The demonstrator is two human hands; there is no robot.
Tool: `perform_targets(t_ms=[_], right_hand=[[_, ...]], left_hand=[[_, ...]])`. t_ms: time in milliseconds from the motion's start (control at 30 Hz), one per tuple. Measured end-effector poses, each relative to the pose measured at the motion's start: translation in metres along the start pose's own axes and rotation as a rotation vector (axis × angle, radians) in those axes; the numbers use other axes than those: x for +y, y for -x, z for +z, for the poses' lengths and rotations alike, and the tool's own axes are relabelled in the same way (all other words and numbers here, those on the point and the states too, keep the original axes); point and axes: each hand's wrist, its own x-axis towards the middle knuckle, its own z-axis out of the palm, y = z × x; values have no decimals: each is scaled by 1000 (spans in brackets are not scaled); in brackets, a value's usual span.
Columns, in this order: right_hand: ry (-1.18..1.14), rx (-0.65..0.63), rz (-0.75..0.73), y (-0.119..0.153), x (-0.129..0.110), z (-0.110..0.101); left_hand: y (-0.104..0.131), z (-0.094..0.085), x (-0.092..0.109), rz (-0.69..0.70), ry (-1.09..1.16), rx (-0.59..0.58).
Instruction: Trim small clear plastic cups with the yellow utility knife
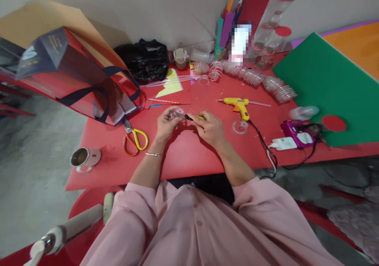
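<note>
My left hand [166,124] is closed on a small transparent plastic cup or lid [179,111]; its exact shape is partly hidden by the fingers. In my right hand [211,128] is a craft knife [187,117] with a yellow and black handle, its blade pointing left and against or very close to the plastic piece. Both hands are over the red table [189,151]. To the right lie a yellow hot glue gun [239,104] and a transparent round lid [240,127]. Scissors [134,139] with red and yellow handles rest left of my left forearm.
A metal mug [85,158] stands near the left edge, beside a large paper bag [77,80]. Behind are a black plastic bag [145,58], yellow paper [171,86] and stacked plastic cups [251,75]. A purple power strip [298,133] with cables and a green board [328,92] occupy the right.
</note>
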Motion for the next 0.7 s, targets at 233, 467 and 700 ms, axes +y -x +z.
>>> perform_targets(t_ms=[233,467,700], right_hand=[[-7,9,21,1,2,0],[-7,18,14,0,1,0],[-3,5,41,0,1,-2]], left_hand=[[-2,0,7,38,25,61],[2,5,7,19,-13,28],[-3,3,7,85,-17,138]])
